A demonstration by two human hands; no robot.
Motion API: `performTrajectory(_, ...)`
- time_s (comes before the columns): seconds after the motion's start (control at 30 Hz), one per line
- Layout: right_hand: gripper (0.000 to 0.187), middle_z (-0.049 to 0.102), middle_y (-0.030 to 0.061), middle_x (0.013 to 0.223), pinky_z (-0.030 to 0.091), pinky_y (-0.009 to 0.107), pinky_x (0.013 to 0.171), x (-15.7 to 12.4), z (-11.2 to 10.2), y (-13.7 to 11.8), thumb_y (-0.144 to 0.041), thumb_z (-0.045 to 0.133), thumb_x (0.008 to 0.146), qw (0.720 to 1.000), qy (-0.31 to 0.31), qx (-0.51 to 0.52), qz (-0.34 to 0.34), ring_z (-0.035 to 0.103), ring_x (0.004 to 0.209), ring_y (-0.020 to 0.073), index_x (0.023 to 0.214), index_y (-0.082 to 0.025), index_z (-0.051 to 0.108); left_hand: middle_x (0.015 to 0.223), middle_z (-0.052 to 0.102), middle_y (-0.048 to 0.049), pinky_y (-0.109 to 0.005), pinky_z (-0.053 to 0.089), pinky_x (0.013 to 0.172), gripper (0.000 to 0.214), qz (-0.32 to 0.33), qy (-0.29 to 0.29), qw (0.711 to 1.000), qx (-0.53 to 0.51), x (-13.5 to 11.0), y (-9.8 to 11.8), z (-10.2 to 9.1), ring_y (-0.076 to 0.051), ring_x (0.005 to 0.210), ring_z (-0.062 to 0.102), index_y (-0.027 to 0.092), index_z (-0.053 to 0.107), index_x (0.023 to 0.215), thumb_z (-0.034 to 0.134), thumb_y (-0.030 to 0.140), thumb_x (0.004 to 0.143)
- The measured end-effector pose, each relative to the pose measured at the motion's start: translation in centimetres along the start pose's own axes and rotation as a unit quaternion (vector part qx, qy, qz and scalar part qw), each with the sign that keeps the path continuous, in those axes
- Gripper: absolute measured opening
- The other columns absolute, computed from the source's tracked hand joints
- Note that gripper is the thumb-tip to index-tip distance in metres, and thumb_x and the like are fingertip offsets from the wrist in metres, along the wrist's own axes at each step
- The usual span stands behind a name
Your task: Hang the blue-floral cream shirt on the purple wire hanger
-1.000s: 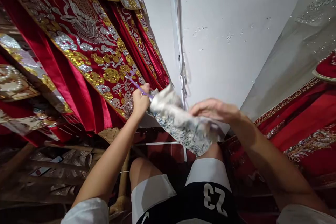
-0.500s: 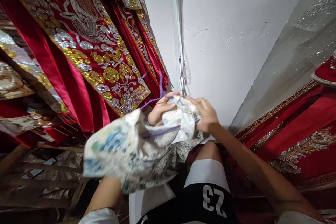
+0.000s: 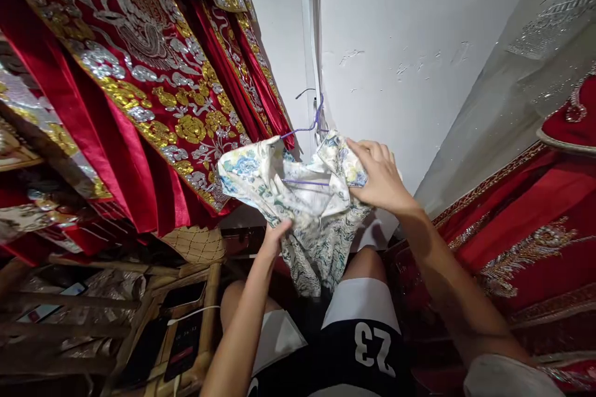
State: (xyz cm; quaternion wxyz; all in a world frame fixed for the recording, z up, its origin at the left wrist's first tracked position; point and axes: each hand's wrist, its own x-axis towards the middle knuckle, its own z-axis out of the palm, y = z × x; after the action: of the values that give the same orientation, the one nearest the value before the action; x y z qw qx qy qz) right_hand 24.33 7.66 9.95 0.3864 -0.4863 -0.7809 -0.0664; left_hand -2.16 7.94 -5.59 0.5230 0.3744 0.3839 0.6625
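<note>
A floral garment [image 3: 316, 242], white with blue, yellow and green print, hangs on a thin purple hanger [image 3: 305, 182] in front of me. The hanger's hook rises above the collar, close to a metal strip on the wall. My right hand [image 3: 379, 177] is closed on the shoulder at the garment's right side, thumb in front. Lower on the left side, my left hand [image 3: 275, 239] grips the fabric, its thumb showing while the fingers are hidden behind the cloth. The left shoulder is spread over the hanger's arm.
Red embroidered robes [image 3: 186, 93] hang at the left, with more red beaded garments [image 3: 526, 248] at the right. A vertical metal strip [image 3: 311, 31] runs down the white wall [image 3: 386, 43]. Phones [image 3: 184, 344] with a white cable lie on a bamboo stand [image 3: 212, 310] at lower left.
The garment has moved up and away from me and now hangs spread on the hanger. My left hand has come out from the collar area to its lower left side. The hook now stands upright.
</note>
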Motion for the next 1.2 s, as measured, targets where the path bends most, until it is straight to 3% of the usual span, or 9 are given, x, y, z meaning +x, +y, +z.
performTrajectory(0.1, 0.084, 0.043, 0.0102, 0.157, 0.025, 0.064, 0.118, -2.9, 2.0, -2.6, -0.031, 0.07, 0.08, 0.987, -0.026, 0.156, -0.034, 0.03, 0.148, 0.0391, 0.158, -0.032, 0.038, 0.119, 0.075, -0.0136, -0.047, 0.051, 0.108, 0.077, -0.05, -0.012, 0.999, 0.01, -3.3, -1.6, 0.5, -0.034, 0.116, 0.069, 0.015, 0.068, 0.12, 0.096, 0.032, 0.049)
performTrajectory(0.17, 0.068, 0.053, 0.012, 0.148, 0.035, 0.056, 0.115, -5.8, 4.7, -4.3, -0.036, 0.067, 0.086, 0.958, 0.016, 0.288, -0.001, 0.042, 0.142, 0.0342, 0.151, -0.027, 0.047, 0.121, 0.074, -0.0145, -0.045, 0.051, 0.106, 0.073, -0.071, 0.01, 0.997, -0.001, -5.1, -2.3, 1.0, -0.033, 0.117, 0.069, 0.015, 0.067, 0.121, 0.093, 0.032, 0.054)
performTrajectory(0.3, 0.024, 0.064, 0.005, 0.094, 0.051, 0.035, 0.079, -11.7, 11.9, -6.3, -0.044, 0.065, 0.089, 0.842, 0.237, 0.388, 0.292, 0.06, 0.085, 0.0202, 0.098, -0.022, 0.06, 0.127, 0.072, -0.0146, -0.041, 0.05, 0.108, 0.074, -0.082, 0.024, 0.996, -0.003, -7.1, -1.9, 1.2, -0.032, 0.12, 0.068, 0.016, 0.066, 0.124, 0.093, 0.033, 0.057)
performTrajectory(0.47, 0.043, 0.037, -0.008, 0.055, 0.026, 0.025, 0.046, -13.9, 17.0, -7.4, -0.064, 0.063, 0.078, 0.701, 0.022, 0.563, 0.436, 0.031, 0.048, 0.011, 0.076, -0.025, 0.046, 0.122, 0.074, -0.0153, -0.041, 0.052, 0.104, 0.075, -0.084, 0.031, 0.996, 0.007, -7.6, -0.2, 0.9, -0.032, 0.116, 0.069, 0.014, 0.068, 0.122, 0.094, 0.036, 0.055)
performTrajectory(0.63, 0.04, 0.038, -0.007, 0.049, 0.019, 0.025, 0.046, -13.7, 16.2, -8.0, -0.058, 0.06, 0.081, 0.678, -0.08, 0.609, 0.404, 0.027, 0.046, 0.0092, 0.067, -0.023, 0.046, 0.113, 0.077, -0.0146, -0.043, 0.054, 0.102, 0.076, -0.093, 0.045, 0.995, -0.012, -8.1, 0.4, 1.2, -0.034, 0.111, 0.071, 0.014, 0.069, 0.121, 0.095, 0.039, 0.054)
performTrajectory(0.87, 0.023, 0.035, -0.0082, 0.047, 0.016, 0.025, 0.048, -13.8, 14.8, -7.1, -0.038, 0.062, 0.073, 0.675, -0.014, 0.612, 0.412, 0.023, 0.046, 0.008, 0.062, -0.022, 0.05, 0.112, 0.075, -0.0138, -0.044, 0.052, 0.104, 0.066, -0.103, 0.04, 0.994, -0.006, -7.7, -0.3, 1.0, -0.034, 0.115, 0.069, 0.014, 0.068, 0.118, 0.091, 0.038, 0.061)
performTrajectory(0.97, 0.023, 0.032, -0.0085, 0.047, 0.013, 0.026, 0.048, -13.6, 14.6, -6.7, -0.038, 0.063, 0.07, 0.67, 0.008, 0.608, 0.426, 0.021, 0.046, 0.0078, 0.06, -0.021, 0.052, 0.126, 0.068, -0.0118, -0.043, 0.045, 0.11, 0.058, 0.037, 0.175, 0.982, 0.063, -7.2, -2.6, 0.6, -0.03, 0.124, 0.062, 0.019, 0.061, 0.124, 0.082, 0.039, 0.073)
performTrajectory(1.07, 0.023, 0.034, -0.0082, 0.049, 0.013, 0.026, 0.049, -13.5, 14.2, -6.7, -0.037, 0.066, 0.07, 0.67, -0.008, 0.605, 0.43, 0.021, 0.047, 0.0075, 0.06, -0.021, 0.053, 0.144, 0.052, -0.0112, -0.041, 0.035, 0.118, 0.053, 0.202, 0.268, 0.928, 0.164, -7.9, -5.9, 0.9, -0.027, 0.139, 0.047, 0.024, 0.053, 0.129, 0.074, 0.038, 0.083)
performTrajectory(1.2, 0.024, 0.036, -0.0073, 0.051, 0.017, 0.026, 0.05, -13.4, 13.4, -7.1, -0.035, 0.068, 0.071, 0.682, -0.047, 0.601, 0.414, 0.025, 0.05, 0.0082, 0.06, -0.02, 0.054, 0.126, 0.064, -0.0123, -0.041, 0.043, 0.109, 0.033, 0.172, 0.097, 0.95, 0.24, -9.2, -8.5, 2.1, -0.027, 0.123, 0.059, 0.02, 0.062, 0.12, 0.065, 0.034, 0.089)
